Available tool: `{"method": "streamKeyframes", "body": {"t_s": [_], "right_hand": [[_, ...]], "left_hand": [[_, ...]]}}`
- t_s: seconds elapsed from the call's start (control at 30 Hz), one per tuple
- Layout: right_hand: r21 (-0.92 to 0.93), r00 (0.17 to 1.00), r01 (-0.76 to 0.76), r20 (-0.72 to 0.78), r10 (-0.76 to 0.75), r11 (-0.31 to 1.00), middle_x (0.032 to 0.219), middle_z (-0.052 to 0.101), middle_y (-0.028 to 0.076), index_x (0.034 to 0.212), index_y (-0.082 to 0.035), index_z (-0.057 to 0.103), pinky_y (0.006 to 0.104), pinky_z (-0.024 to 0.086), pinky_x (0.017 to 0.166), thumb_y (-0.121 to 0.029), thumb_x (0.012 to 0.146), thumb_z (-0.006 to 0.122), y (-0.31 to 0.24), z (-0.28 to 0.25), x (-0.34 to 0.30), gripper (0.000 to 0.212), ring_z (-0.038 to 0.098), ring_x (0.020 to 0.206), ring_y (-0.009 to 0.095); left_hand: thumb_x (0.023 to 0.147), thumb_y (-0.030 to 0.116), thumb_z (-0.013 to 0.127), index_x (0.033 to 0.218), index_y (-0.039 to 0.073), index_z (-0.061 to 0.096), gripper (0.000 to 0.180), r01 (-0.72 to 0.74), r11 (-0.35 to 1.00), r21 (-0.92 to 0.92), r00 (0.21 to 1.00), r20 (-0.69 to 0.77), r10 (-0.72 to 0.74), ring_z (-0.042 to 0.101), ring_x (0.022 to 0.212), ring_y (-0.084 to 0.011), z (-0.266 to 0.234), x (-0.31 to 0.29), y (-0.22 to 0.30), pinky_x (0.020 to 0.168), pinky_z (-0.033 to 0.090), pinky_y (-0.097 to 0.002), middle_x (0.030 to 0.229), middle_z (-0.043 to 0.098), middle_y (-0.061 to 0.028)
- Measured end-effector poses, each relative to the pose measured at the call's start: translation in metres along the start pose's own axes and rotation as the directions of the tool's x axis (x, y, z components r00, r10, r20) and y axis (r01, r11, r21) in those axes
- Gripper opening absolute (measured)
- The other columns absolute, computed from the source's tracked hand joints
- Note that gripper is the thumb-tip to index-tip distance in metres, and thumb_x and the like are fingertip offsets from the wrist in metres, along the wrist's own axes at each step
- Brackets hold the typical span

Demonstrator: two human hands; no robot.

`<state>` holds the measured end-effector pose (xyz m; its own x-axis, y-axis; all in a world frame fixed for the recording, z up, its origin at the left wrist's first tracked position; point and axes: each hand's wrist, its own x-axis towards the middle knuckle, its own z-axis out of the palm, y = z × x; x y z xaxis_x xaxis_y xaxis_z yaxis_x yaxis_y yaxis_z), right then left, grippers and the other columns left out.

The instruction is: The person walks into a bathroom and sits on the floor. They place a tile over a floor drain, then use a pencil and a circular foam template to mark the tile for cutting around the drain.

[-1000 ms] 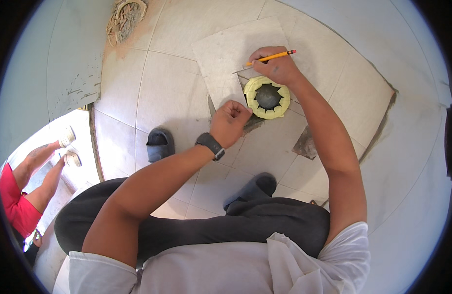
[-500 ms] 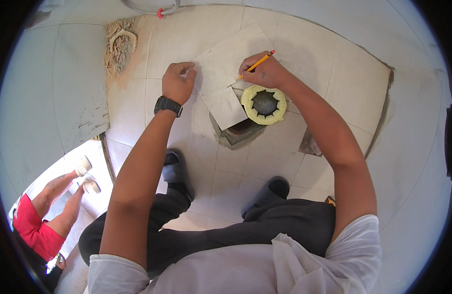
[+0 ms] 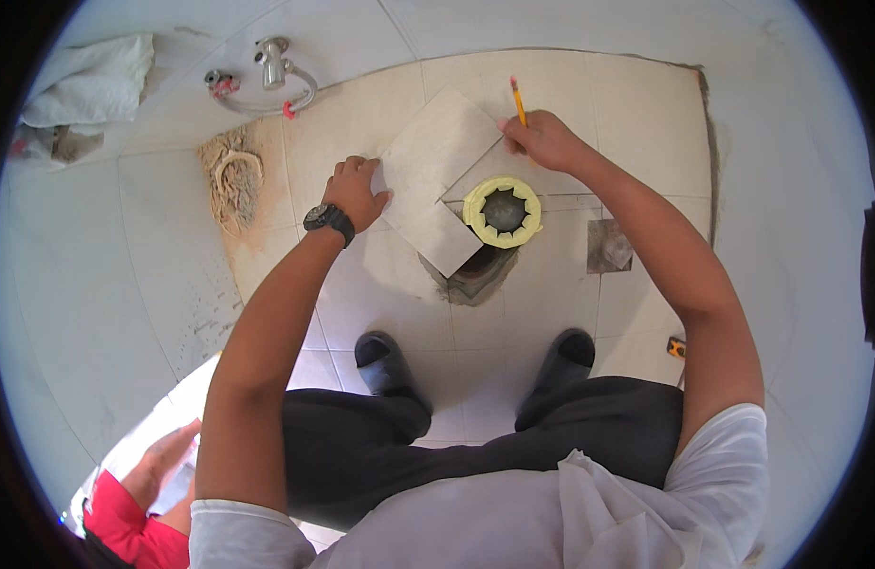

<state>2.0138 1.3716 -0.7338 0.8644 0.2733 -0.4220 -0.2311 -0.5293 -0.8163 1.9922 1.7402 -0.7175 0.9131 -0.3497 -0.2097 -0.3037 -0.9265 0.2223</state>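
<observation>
My right hand (image 3: 548, 142) pinches a yellow pencil (image 3: 520, 102) with a reddish end pointing up. It is at the right corner of a pale, notched floor tile (image 3: 432, 152), and the pencil's tip is hidden by the fingers. Fingers spread, my left hand (image 3: 357, 194) rests at the tile's left edge, a black watch (image 3: 329, 223) on its wrist. In the tile's notch sits a round opening with a pale yellow tape ring (image 3: 475, 216), its inner edge jagged. The tile's lower corner overlaps a rough-edged hole (image 3: 475, 284) in the floor.
A square floor drain patch (image 3: 609, 247) lies right of the ring. Mop-like strands (image 3: 236, 190) fill the left corner. A metal valve with a hose (image 3: 273, 66) is on the far wall. A tape measure (image 3: 676, 347) lies at right; another person in red shorts (image 3: 124, 512) is lower left.
My right hand has moved right along the notch edge, and the pencil now stands more upright. My left hand's fingers have spread against the tile. The view has shifted, showing the valve.
</observation>
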Motion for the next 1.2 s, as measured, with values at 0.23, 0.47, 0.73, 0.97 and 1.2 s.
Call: {"method": "streamKeyframes", "body": {"t_s": [0.23,0.47,0.73,0.97,1.2], "right_hand": [[-0.417,0.980,-0.192,-0.129,0.152,0.888,0.096,0.073,0.021,0.109,0.000,0.069,0.0460,0.056,0.082,-0.043,0.082,0.079,0.006,0.010,-0.078,0.052,0.071,0.094,0.037],[-0.568,0.982,-0.189,-0.100,0.161,0.801,0.097,0.073,0.021,0.106,-0.001,0.063,0.0470,0.058,0.085,-0.038,0.079,0.081,-0.005,0.042,-0.076,0.050,0.072,0.098,0.038],[-0.513,0.984,-0.177,-0.120,0.134,0.840,0.098,0.073,0.023,0.105,0.001,0.065,0.0473,0.059,0.084,-0.031,0.080,0.080,0.008,0.049,-0.072,0.043,0.071,0.098,0.039],[-0.475,0.985,-0.165,-0.127,0.118,0.864,0.101,0.072,0.024,0.102,0.002,0.068,0.0476,0.059,0.085,-0.030,0.079,0.078,0.013,0.048,-0.068,0.041,0.071,0.098,0.039],[-0.420,0.986,-0.101,-0.160,0.036,0.902,0.092,0.073,0.023,0.096,0.002,0.072,0.0471,0.059,0.080,-0.030,0.077,0.076,0.005,0.032,-0.075,0.038,0.072,0.089,0.039]], "left_hand": [[0.093,0.057,0.066,0.077,0.003,0.076,0.057,0.488,0.667,-0.563,0.825,0.049,-0.562,0.071,0.074,-0.0322,0.040,-0.013,0.045,0.074,0.053,-0.0398,0.075,0.073,-0.0191],[0.089,0.042,0.074,0.117,-0.006,0.068,0.056,0.511,0.483,-0.711,0.834,0.275,-0.478,0.073,0.076,-0.0241,0.091,-0.072,0.158,0.073,0.057,-0.0363,0.093,0.075,-0.0171],[0.086,0.035,0.075,0.121,-0.006,0.063,0.056,0.566,0.673,-0.477,0.822,0.271,-0.500,0.068,0.109,-0.0412,0.062,-0.054,0.190,0.094,0.055,-0.0468,0.116,0.069,-0.0277],[0.085,0.031,0.075,0.118,-0.004,0.059,0.051,0.642,0.651,-0.405,0.766,0.305,-0.565,0.065,0.111,-0.0434,0.072,-0.044,0.201,0.097,0.053,-0.0482,0.120,0.063,-0.0282],[0.081,0.030,0.079,0.110,-0.003,0.061,0.048,0.495,0.628,-0.600,0.787,0.005,-0.617,0.065,0.101,-0.0365,0.062,-0.049,0.201,0.090,0.053,-0.0446,0.109,0.065,-0.0235]]}}
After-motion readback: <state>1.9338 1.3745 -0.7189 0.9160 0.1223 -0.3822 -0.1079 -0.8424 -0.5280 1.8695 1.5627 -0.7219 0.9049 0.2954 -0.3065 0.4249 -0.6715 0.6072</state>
